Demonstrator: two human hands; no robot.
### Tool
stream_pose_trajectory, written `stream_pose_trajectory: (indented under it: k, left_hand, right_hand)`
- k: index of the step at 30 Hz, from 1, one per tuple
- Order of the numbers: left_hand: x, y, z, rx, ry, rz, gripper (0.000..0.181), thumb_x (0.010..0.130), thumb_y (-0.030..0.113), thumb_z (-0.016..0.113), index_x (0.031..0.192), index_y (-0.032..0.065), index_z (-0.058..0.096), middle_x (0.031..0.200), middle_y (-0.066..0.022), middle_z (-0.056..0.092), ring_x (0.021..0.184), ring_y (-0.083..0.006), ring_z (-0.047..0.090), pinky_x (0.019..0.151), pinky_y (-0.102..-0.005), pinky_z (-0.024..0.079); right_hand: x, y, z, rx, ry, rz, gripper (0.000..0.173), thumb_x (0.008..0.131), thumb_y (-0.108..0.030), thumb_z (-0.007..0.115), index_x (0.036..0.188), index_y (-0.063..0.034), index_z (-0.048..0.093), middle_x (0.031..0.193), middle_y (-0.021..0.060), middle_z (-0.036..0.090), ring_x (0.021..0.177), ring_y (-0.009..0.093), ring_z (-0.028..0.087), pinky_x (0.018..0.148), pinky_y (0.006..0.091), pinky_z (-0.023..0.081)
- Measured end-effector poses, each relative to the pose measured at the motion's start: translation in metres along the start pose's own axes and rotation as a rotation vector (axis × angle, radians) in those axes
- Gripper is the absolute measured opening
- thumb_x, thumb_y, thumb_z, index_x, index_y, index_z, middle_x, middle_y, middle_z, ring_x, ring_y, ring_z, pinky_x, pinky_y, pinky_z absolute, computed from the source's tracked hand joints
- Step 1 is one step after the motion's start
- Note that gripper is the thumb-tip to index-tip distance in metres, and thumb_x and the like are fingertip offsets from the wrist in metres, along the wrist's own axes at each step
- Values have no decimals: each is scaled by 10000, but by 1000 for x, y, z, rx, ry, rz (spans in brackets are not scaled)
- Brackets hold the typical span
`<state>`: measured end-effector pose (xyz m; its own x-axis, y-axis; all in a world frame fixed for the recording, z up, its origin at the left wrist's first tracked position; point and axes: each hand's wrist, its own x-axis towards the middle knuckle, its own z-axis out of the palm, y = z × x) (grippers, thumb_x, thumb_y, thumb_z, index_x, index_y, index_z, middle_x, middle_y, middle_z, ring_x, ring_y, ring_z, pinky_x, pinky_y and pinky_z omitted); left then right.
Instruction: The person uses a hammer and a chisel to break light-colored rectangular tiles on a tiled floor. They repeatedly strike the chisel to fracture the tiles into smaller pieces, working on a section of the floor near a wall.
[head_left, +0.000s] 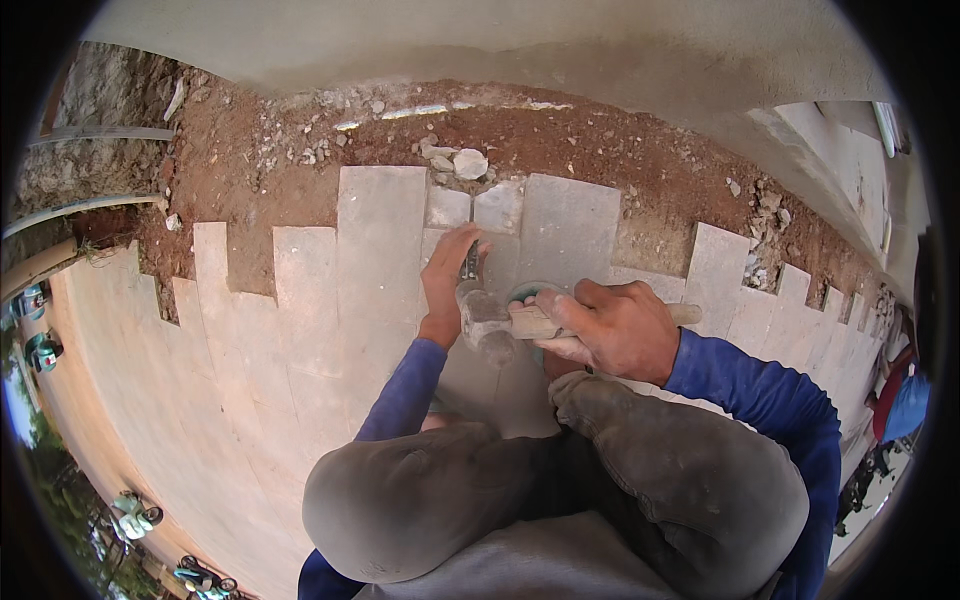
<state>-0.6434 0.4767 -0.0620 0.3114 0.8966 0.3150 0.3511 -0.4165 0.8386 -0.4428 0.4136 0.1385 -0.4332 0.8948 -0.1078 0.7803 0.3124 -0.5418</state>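
My right hand (615, 326) is closed around the wooden handle of a hammer (486, 322), whose dusty metal head lies over the near end of a dark ribbed metal rod (471, 262), likely a chisel. My left hand (448, 277) grips that rod, its fingers wrapped round it. The rod points away from me toward the joint between two short pale paving pieces (498, 206). Longer grey paving slabs (382, 225) flank them on both sides. Whether the hammer touches the rod cannot be told.
Broken stone chunks (470, 163) lie just beyond the short pieces. Bare reddish soil (292, 180) with rubble runs along a plastered wall (525, 45). The paving edge is stepped. Motor scooters (135, 516) stand far left. A person (904, 405) is at the far right.
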Motion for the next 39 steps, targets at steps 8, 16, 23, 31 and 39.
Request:
stream_pose_trajectory:
  k: [8, 16, 23, 31, 39]
  left_hand:
    - [28, 18, -11, -64, 93, -47, 299, 820, 78, 833, 1076, 28, 685, 1084, -145, 723, 1043, -326, 712, 890, -371, 575]
    - [22, 45, 14, -94, -29, 23, 347, 791, 111, 866, 1078, 66, 677, 1056, -132, 732, 963, -284, 730, 828, -357, 592]
    - [23, 56, 20, 13, -115, 110, 334, 775, 100, 849, 1055, 75, 670, 964, -113, 710, 846, -287, 717, 709, -349, 581]
    - [36, 63, 26, 2, -150, 53, 243, 780, 93, 831, 972, 60, 686, 911, -104, 674, 794, -292, 688, 665, -364, 555]
    - [41, 64, 28, 38, -177, -5, 245, 787, 86, 819, 984, 58, 676, 931, -106, 684, 820, -308, 692, 684, -366, 554]
  right_hand:
    - [-14, -6, 11, 70, 91, -10, 402, 903, -416, 701, 1137, -103, 605, 899, 117, 651, 692, 300, 676, 560, 412, 548]
    - [-27, -2, -2, 69, 68, 91, 434, 908, -432, 693, 1194, -117, 607, 827, 97, 634, 682, 304, 668, 567, 421, 533]
    - [-50, 10, -8, 94, 130, 104, 490, 882, -406, 725, 1240, -94, 603, 817, 109, 615, 657, 307, 656, 558, 411, 529]
    - [-62, 32, -4, -32, 184, -71, 467, 848, -401, 751, 1156, -71, 632, 721, 85, 529, 534, 266, 587, 467, 356, 484]
    - [-64, 25, -12, -9, 180, -37, 425, 881, -415, 723, 1140, -89, 637, 753, 103, 567, 542, 285, 604, 471, 399, 484]
